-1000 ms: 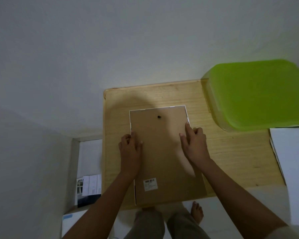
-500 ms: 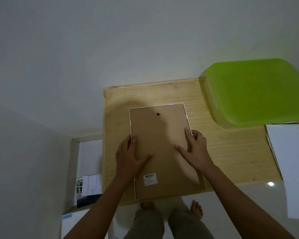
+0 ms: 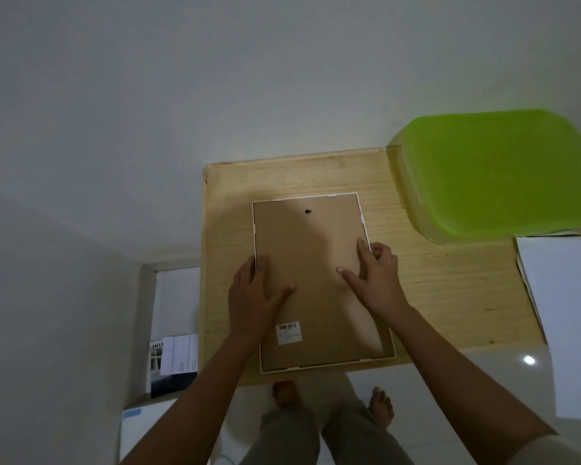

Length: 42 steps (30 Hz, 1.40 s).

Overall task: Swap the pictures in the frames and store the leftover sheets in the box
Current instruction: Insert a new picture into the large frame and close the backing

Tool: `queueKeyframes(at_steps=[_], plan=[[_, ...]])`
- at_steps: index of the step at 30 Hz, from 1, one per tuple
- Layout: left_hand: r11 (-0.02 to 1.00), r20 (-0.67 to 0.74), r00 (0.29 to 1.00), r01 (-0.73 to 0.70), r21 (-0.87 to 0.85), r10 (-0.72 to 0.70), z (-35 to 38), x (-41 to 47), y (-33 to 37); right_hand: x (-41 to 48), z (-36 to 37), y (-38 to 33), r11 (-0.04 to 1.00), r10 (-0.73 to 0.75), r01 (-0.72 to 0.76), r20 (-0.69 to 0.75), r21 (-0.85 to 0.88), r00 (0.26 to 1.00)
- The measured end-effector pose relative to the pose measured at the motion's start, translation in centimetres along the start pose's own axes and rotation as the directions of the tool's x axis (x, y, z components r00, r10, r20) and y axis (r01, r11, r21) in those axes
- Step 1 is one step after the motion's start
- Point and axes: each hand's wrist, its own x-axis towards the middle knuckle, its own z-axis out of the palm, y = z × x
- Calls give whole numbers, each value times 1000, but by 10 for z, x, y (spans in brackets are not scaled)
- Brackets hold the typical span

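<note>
"HIL" on dark packaging point(image 3: 168, 364); barcode sticker point(image 3: 289, 333) unreadable

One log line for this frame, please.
frame: face down on table | left hand: flat on backing | right hand: at right edge | box: lid on

A light wooden desk point(image 3: 450, 290) is seen from above. A picture frame point(image 3: 316, 263) is laid face down at its centre, brown backing up. A green-lidded box point(image 3: 503, 169) is set at the far right corner, white sheets point(image 3: 564, 297) beside it.
</note>
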Motion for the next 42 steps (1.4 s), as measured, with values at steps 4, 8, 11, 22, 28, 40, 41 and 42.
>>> queueKeyframes(at_steps=[4, 8, 11, 22, 28, 40, 41, 42], plan=[[997, 50, 997, -62, -39, 64, -7, -11, -14, -19, -7, 13, 996, -70, 66, 66, 65, 995], [995, 76, 992, -96, -29, 98, -5, -45, -28, -41, -5, 24, 992, -117, 110, 128, 60, 985], [995, 92, 991, -99, 9, 97, 0, -56, -31, -45, -3, 26, 991, -130, 122, 155, 61, 979], [1000, 16, 1000, -22, 15, 22, 11, -52, -20, -32, 0, 13, 996, -77, 80, 88, -38, 993], [994, 71, 996, -67, 89, 61, 13, -56, -25, -48, -10, 25, 993, -111, 115, 193, -9, 975], [984, 85, 995, -67, 163, 54, 18, -58, -26, -63, -1, 20, 994, -76, 85, 122, -75, 990], [985, 79, 996, -62, 159, 50, 19, -59, -25, -67, 1, 19, 993, -66, 75, 105, -87, 992], [986, 74, 996, -58, 158, 47, 20, -60, -24, -71, 2, 19, 994, -51, 59, 88, -91, 995]])
